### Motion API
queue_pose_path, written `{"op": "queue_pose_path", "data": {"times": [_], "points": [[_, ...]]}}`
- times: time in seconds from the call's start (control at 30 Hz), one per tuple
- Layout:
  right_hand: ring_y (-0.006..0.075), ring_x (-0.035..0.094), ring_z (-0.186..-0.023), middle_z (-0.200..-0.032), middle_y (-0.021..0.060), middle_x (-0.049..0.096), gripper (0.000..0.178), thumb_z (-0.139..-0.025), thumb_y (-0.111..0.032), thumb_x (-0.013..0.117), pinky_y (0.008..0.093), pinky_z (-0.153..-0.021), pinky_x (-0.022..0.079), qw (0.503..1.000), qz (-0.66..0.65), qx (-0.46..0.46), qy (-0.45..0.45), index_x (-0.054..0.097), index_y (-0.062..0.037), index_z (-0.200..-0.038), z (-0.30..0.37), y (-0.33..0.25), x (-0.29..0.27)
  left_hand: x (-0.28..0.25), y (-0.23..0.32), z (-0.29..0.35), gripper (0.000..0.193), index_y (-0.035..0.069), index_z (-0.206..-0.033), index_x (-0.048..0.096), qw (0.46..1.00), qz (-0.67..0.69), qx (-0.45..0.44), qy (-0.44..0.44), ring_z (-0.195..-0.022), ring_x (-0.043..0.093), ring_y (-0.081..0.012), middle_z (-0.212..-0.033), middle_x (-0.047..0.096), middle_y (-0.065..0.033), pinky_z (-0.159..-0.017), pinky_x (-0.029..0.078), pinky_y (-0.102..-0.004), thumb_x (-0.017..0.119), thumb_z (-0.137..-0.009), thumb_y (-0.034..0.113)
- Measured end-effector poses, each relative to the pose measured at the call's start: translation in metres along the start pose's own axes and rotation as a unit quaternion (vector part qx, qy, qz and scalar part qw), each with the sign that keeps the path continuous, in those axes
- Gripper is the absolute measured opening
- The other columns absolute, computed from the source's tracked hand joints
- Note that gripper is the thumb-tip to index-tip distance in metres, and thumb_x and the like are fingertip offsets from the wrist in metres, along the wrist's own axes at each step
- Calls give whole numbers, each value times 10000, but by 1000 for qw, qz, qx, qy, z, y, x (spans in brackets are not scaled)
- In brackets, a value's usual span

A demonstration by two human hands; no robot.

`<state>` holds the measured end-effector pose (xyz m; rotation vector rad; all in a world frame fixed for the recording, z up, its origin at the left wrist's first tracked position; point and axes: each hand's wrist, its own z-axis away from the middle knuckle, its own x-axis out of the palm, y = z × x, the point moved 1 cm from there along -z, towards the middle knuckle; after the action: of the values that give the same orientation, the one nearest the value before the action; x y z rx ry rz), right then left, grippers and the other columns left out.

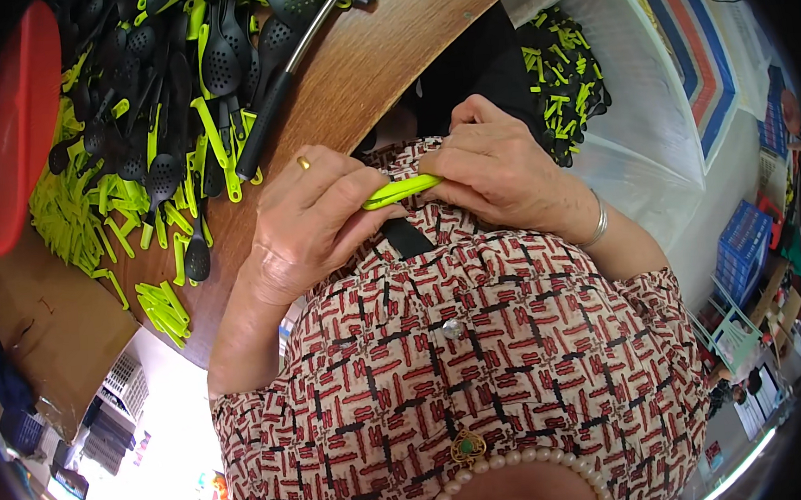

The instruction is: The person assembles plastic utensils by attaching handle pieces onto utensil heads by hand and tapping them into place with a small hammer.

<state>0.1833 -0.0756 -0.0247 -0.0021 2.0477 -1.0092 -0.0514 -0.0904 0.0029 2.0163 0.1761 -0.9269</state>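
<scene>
A lime-green plastic handle piece (401, 191) is held level in front of my chest, one end in each hand. My left hand (305, 215) pinches its left end between thumb and fingers. My right hand (497, 171) grips the right end, with the fingers curled over it. Whether a black part sits inside the green piece I cannot tell. Left of my hands, on the wooden table (334, 97), lie a heap of black slotted spoons (220, 63) and a pile of loose green handle pieces (72, 208).
A hammer (266, 120) with a black grip lies beside the spoons. Several green pieces (163, 311) lie at the table's near edge. A red plastic basin (11, 129) stands far left, above a cardboard box (48, 321). On the right, a white sack (650, 102) holds green-and-black pieces (565, 80).
</scene>
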Motion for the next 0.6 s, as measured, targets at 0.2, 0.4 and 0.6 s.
{"op": "queue_pose_path", "data": {"times": [0.2,0.4,0.6], "points": [[242,558,-684,-751,48,622,206,-808,-187,792,367,-751,467,1000,-16,12,-1,687,-51,-924,2,3,1,5,-2,-1,336,21,-949,676,1000,-1,10,13,-714,609,-268,-821,632,-85,-629,495,-354,865,-685,110],[244,568,-688,-757,51,632,199,-823,-190,781,371,-763,473,999,-35,15,-12,688,-50,-930,3,6,3,8,-3,-2,329,12,-938,672,999,-22,36,24,-680,587,-250,-789,606,-78,-597,468,-357,861,-685,104],[245,563,-683,-743,56,592,234,-848,-224,761,382,-772,474,999,-50,-4,-22,668,-37,-954,6,10,7,8,-4,-1,332,-4,-920,657,996,-39,79,18,-641,561,-255,-763,580,-81,-571,445,-363,862,-687,115]]}}
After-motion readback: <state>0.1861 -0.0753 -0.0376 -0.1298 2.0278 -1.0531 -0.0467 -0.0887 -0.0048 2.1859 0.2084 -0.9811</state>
